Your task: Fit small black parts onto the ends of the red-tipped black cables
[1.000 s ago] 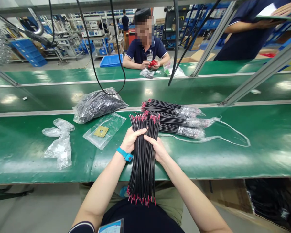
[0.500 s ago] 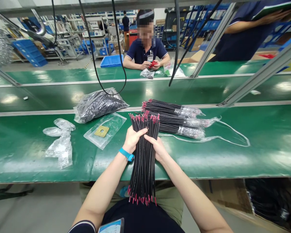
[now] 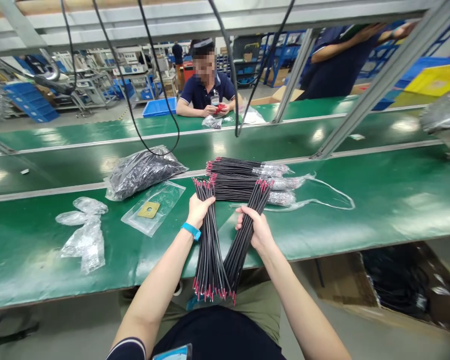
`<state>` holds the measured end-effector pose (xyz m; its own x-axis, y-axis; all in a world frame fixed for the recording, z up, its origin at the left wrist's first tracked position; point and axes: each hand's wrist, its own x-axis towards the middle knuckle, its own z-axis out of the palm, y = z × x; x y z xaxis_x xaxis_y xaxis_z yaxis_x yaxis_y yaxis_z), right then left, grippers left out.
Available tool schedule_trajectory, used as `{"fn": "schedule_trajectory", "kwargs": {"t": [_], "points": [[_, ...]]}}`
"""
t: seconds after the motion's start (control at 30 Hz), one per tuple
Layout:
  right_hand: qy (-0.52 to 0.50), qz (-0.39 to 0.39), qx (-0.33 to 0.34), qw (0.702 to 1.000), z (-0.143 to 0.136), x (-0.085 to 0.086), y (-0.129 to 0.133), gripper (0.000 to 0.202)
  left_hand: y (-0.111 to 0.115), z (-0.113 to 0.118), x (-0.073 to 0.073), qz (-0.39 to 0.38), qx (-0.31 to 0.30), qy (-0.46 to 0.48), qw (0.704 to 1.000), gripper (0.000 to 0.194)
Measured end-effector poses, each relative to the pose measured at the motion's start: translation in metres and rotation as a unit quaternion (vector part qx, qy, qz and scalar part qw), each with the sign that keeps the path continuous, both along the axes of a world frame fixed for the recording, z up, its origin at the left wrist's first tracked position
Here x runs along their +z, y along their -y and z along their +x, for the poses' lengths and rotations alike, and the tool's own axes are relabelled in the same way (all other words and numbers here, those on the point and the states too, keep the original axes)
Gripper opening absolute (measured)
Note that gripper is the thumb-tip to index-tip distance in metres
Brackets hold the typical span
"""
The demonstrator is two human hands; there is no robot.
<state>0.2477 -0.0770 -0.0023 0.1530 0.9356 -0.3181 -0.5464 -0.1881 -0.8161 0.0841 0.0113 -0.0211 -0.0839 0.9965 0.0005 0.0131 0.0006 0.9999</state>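
Note:
Black cables with red ends are split between my two hands over the front edge of the green table. My left hand [image 3: 200, 209] is closed around the left bundle of cables [image 3: 209, 250]. My right hand [image 3: 257, 225] grips the right bundle of cables [image 3: 243, 245], which leans out to the right at its top. Near the bottom the two bundles meet. Behind them lie several more cable bundles [image 3: 240, 190], their right ends wrapped in clear plastic.
On the left are crumpled clear plastic [image 3: 86, 235], a flat clear bag [image 3: 163, 200] with a yellow square piece [image 3: 149, 210], and a full bag of dark parts [image 3: 142, 170]. A co-worker [image 3: 206, 90] sits across the table. Black cords [image 3: 174, 95] hang overhead. A cardboard box [image 3: 345, 280] stands below right.
The single wide bundle has parted into two at the top. My right hand has moved right with its share of the cables. The camera view has turned slightly.

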Motion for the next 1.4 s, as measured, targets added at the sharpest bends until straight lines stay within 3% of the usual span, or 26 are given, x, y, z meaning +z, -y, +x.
{"fn": "schedule_trajectory", "kwargs": {"t": [0.1, 0.2, 0.3, 0.4, 0.5, 0.57, 0.6, 0.67, 0.73, 0.8, 0.97, 1.17, 1.4], "points": [[-0.001, 0.069, 0.02, 0.997, 0.02, 0.019, 0.014, 0.03, -0.008, 0.003, -0.006, 0.005, 0.009, -0.149, 0.989, 0.03], [0.04, 0.143, 0.002, 0.989, 0.041, 0.054, 0.037, 0.025, -0.012, 0.003, -0.008, -0.001, -0.001, -0.276, 0.961, 0.029], [0.096, 0.212, -0.043, 0.972, 0.057, 0.092, 0.063, 0.021, -0.01, 0.003, -0.002, 0.005, -0.017, -0.352, 0.936, 0.03], [0.087, 0.224, -0.027, 0.97, 0.061, 0.109, 0.076, 0.023, -0.004, 0.002, 0.009, 0.017, -0.003, -0.418, 0.908, 0.042], [0.036, 0.179, 0.041, 0.982, 0.05, 0.094, 0.071, 0.026, 0.009, 0.0, 0.027, 0.078, 0.077, -0.446, 0.888, 0.067], [0.011, 0.147, 0.073, 0.986, 0.039, 0.075, 0.063, 0.029, 0.024, 0.001, 0.044, 0.131, 0.093, -0.39, 0.907, 0.071], [-0.001, 0.137, 0.091, 0.986, 0.033, 0.065, 0.06, 0.031, 0.034, 0.003, 0.053, 0.148, 0.065, -0.331, 0.929, 0.065], [-0.024, 0.121, 0.137, 0.983, 0.023, 0.048, 0.055, 0.033, 0.056, 0.011, 0.071, 0.149, -0.063, -0.165, 0.973, 0.046], [-0.045, 0.111, 0.186, 0.975, 0.016, 0.037, 0.053, 0.036, 0.076, 0.023, 0.084, 0.114, -0.202, -0.035, 0.972, 0.038], [-0.055, 0.103, 0.212, 0.97, 0.01, 0.031, 0.051, 0.039, 0.089, 0.035, 0.088, 0.065, -0.276, 0.029, 0.959, 0.031], [-0.041, 0.088, 0.201, 0.975, 0.008, 0.021, 0.049, 0.044, 0.092, 0.049, 0.076, -0.029, -0.276, 0.118, 0.953, 0.038], [-0.033, 0.082, 0.147, 0.985, 0.013, 0.0, 0.044, 0.039, 0.08, 0.054, 0.06, -0.005, -0.22, 0.087, 0.972, 0.037], [-0.048, 0.067, 0.117, 0.99, 0.016, -0.018, 0.036, 0.043, 0.069, 0.059, 0.047, -0.028, -0.224, 0.075, 0.971, 0.03]]}}
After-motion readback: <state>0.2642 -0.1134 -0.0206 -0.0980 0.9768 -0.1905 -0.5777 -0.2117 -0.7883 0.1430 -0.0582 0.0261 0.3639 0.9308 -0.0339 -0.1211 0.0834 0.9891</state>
